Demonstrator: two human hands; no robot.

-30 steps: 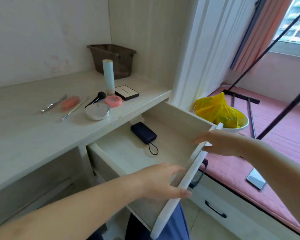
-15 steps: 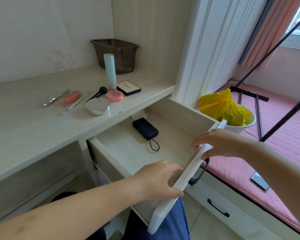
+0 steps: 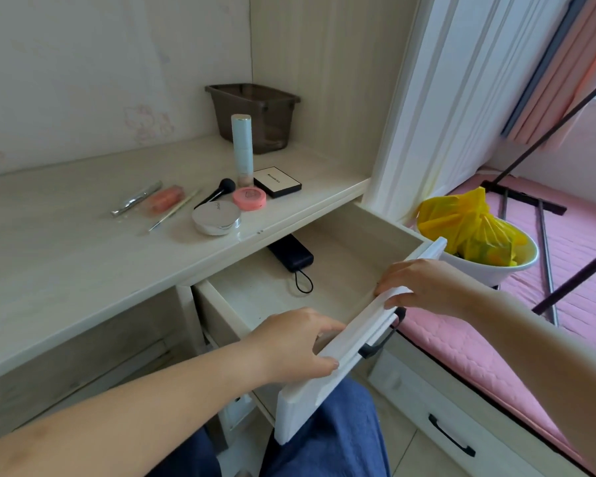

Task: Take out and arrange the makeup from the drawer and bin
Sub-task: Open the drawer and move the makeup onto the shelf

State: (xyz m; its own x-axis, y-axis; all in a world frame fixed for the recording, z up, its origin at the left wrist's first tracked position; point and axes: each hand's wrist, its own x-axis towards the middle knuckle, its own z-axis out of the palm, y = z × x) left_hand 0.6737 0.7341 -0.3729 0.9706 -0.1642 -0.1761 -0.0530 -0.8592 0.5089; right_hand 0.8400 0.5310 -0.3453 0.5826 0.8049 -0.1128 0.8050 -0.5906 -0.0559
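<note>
My left hand (image 3: 298, 342) and right hand (image 3: 424, 287) both grip the drawer (image 3: 351, 342) front, fingers curled over its top edge. Inside, only a power bank (image 3: 291, 253); makeup's out on the counter (image 3: 66, 256) by the bin (image 3: 255, 115). Prob. last step: push drawer shut evenly w/ both hands.

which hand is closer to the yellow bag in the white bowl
Right. The right hand grips the drawer front at its far end, just beside the yellow bag. The left hand holds the near end, farther away.
</note>
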